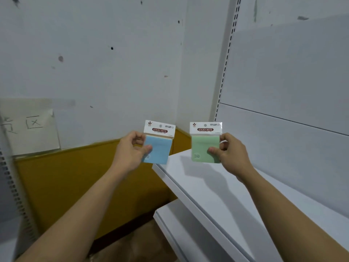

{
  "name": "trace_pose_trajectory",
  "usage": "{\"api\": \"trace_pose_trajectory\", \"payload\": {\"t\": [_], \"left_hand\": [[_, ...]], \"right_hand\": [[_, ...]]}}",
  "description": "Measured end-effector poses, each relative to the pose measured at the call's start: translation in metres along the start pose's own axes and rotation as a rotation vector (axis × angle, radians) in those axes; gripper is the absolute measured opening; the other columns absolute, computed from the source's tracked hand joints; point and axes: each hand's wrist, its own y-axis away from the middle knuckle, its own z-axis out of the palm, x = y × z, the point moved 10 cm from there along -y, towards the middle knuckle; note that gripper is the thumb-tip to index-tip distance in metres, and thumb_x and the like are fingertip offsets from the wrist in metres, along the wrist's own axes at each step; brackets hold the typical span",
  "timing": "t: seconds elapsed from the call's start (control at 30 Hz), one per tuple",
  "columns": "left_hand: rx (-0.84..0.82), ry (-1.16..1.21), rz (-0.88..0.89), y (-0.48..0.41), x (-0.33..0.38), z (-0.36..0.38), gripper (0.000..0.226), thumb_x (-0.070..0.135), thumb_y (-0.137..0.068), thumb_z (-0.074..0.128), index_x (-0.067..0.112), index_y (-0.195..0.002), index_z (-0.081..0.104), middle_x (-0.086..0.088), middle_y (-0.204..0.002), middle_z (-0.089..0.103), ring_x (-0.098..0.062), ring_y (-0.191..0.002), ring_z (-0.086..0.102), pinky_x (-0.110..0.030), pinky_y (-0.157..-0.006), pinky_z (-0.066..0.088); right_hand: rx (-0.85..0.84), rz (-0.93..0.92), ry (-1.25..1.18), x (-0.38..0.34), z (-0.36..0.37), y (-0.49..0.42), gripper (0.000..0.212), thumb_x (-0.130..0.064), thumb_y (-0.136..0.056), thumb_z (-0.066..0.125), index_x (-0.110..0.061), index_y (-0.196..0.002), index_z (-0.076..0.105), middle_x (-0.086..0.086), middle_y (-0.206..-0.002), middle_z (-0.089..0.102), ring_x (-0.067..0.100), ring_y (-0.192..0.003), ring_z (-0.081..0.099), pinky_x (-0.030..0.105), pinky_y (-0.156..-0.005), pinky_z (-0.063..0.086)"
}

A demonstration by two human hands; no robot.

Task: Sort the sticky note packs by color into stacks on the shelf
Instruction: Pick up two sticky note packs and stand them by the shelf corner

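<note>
Two sticky note packs are held up side by side, apart. The left hand [130,150] pinches one blue pack [158,146], tilted slightly right; the right hand [229,151] pinches one green pack [204,146], upright. Both header cards point up, above the white shelf [217,186].

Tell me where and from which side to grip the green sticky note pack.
Pinch the green sticky note pack at its right edge, coming from the right, as the right hand does: thumb on the front, fingers behind. It is flat, thin and upright, so its faces suit a pinch.
</note>
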Motion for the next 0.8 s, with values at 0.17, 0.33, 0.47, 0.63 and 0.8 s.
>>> {"api": "trace_pose_trajectory", "payload": {"t": [0.17, 0.33, 0.47, 0.63, 0.8], "left_hand": [[-0.049, -0.014, 0.004, -0.061, -0.012, 0.044, 0.021, 0.007, -0.084, 0.070, 0.020, -0.089, 0.054, -0.005, -0.100, 0.060, -0.025, -0.097, 0.063, -0.022, -0.059, 0.052], [-0.178, -0.043, 0.017, -0.121, -0.007, 0.128, 0.019, 0.009, -0.086, 0.069, 0.015, -0.095, 0.053, -0.007, -0.104, 0.061, -0.021, -0.097, 0.063, -0.020, -0.057, 0.054], [-0.292, 0.010, 0.055, -0.149, 0.002, 0.198, 0.020, 0.008, -0.086, 0.068, 0.010, -0.099, 0.054, -0.004, -0.101, 0.063, -0.015, -0.091, 0.065, -0.021, -0.057, 0.057], [-0.471, 0.139, 0.031, -0.162, -0.005, 0.279, 0.023, 0.001, -0.085, 0.067, 0.018, -0.085, 0.051, -0.007, -0.095, 0.066, -0.021, -0.089, 0.067, -0.040, -0.072, 0.058], [-0.638, 0.270, 0.018, -0.161, -0.012, 0.344, 0.025, -0.005, -0.085, 0.064, 0.017, -0.082, 0.051, -0.005, -0.083, 0.064, -0.020, -0.076, 0.064, -0.032, -0.063, 0.051]], "right_hand": [[0.057, 0.026, -0.040, 0.035, 0.005, -0.052, 0.020, -0.014, -0.079, 0.075, -0.017, -0.086, 0.056, 0.015, -0.084, 0.066, 0.031, -0.081, 0.065, 0.044, -0.072, 0.056], [0.172, 0.102, -0.100, 0.087, -0.019, -0.095, 0.020, -0.014, -0.081, 0.073, -0.012, -0.093, 0.058, 0.001, -0.072, 0.057, 0.020, -0.068, 0.056, 0.030, -0.061, 0.047], [0.243, 0.152, -0.118, 0.122, -0.045, -0.114, 0.019, -0.013, -0.082, 0.072, -0.014, -0.095, 0.059, 0.000, -0.072, 0.056, 0.014, -0.064, 0.054, 0.019, -0.053, 0.044], [0.330, 0.211, -0.041, 0.152, -0.083, -0.105, 0.019, -0.011, -0.082, 0.072, -0.016, -0.093, 0.057, -0.002, -0.075, 0.058, 0.008, -0.061, 0.051, 0.013, -0.054, 0.040], [0.427, 0.315, 0.052, 0.172, -0.109, -0.084, 0.019, -0.011, -0.080, 0.074, -0.016, -0.092, 0.059, 0.002, -0.085, 0.067, 0.018, -0.074, 0.061, 0.025, -0.065, 0.050]]}}
